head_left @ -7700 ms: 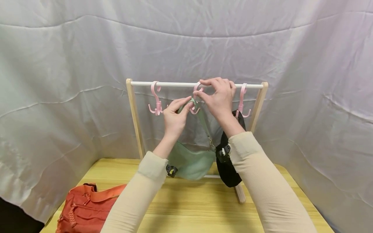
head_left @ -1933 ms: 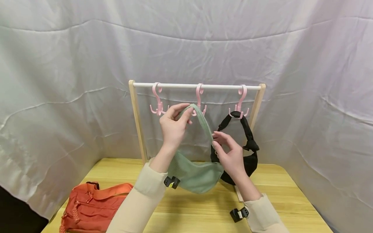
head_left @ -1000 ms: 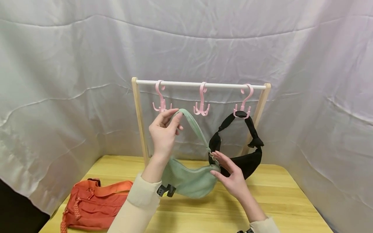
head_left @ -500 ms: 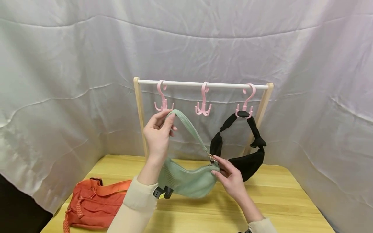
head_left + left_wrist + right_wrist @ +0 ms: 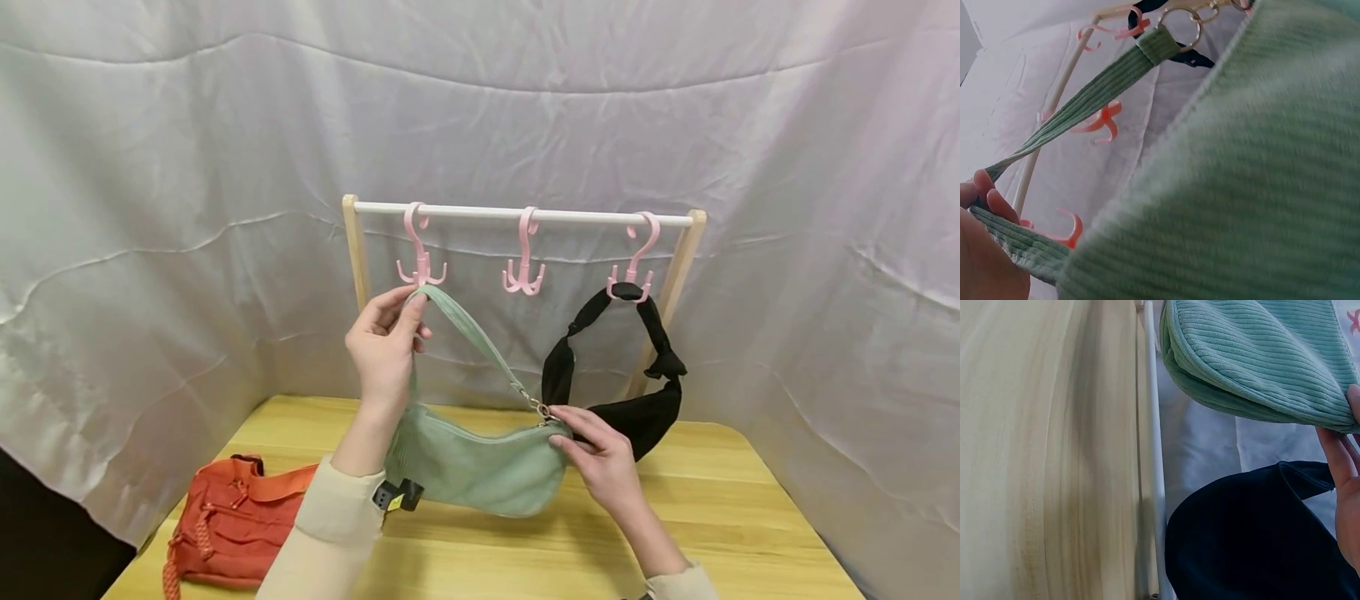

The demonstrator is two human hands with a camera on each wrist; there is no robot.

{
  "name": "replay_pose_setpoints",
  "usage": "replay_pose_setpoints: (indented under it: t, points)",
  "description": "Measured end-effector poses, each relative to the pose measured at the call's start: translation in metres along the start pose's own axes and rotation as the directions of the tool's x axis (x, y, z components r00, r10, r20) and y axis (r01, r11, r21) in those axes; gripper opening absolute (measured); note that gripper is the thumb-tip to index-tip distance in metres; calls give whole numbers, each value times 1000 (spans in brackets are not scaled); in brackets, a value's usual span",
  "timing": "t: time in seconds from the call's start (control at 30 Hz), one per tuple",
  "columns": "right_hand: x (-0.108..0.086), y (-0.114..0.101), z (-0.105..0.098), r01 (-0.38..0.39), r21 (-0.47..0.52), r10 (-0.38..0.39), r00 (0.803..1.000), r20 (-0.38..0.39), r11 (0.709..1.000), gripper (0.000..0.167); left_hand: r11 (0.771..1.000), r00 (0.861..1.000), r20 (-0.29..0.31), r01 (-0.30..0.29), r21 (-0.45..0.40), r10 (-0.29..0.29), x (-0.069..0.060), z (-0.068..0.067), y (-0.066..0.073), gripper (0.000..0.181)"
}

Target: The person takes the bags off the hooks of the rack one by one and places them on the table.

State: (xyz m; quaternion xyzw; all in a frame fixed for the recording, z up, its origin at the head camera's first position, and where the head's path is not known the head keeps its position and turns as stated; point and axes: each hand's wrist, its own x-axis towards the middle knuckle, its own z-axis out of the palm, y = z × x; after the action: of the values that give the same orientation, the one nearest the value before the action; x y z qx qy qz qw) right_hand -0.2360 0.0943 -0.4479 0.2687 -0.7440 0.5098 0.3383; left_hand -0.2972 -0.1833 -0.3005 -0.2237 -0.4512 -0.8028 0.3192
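Note:
A green corduroy shoulder bag (image 5: 480,471) hangs in the air in front of the rack. My left hand (image 5: 384,354) pinches the top of its strap (image 5: 468,327), just below the left pink hook (image 5: 422,271). At the bag's upper right corner, beside the metal rings (image 5: 540,407), my right hand (image 5: 603,462) holds the fabric between thumb and fingers. The left wrist view shows the strap (image 5: 1085,106) running taut from the fingers to a ring (image 5: 1192,28). In the right wrist view the bag's ribbed bottom (image 5: 1254,369) is off the table.
A black bag (image 5: 637,425) hangs from the right pink hook (image 5: 633,254). Between the two is a middle pink hook (image 5: 523,279) on the white bar (image 5: 480,212). An orange-red bag (image 5: 232,529) lies at the front left of the wooden table (image 5: 697,508).
The green bag has come away from the middle hook and moved left to below the left hook. My right hand left the middle hook, slid down the strap and took the bag's corner.

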Motion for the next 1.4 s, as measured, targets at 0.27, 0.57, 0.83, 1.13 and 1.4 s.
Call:
replay_pose_setpoints:
  t: [0.27, 0.57, 0.83, 1.13, 1.4]
  points:
    - [0, -3, 0, 89, -12, -90, 995, -32, 996, 45, 998, 999, 20, 37, 48, -38, 1, -13, -3, 25]
    - [2, -5, -1, 180, 8, -180, 983, -49, 984, 47, 979, 988, 68, 124, 160, -137, 1, -27, -8, 28]
    - [2, -2, 0, 250, 34, -246, 965, -88, 968, 49, 939, 956, 129, 221, 263, -262, -3, -38, -17, 34]
    - [2, -5, 0, 254, 99, -243, 964, -112, 962, 45, 895, 900, 231, 280, 347, -371, -8, -50, -22, 37]
    - [2, -6, 0, 227, 107, -213, 969, -128, 968, 43, 842, 832, 280, 344, 416, -479, -14, -57, -28, 40]
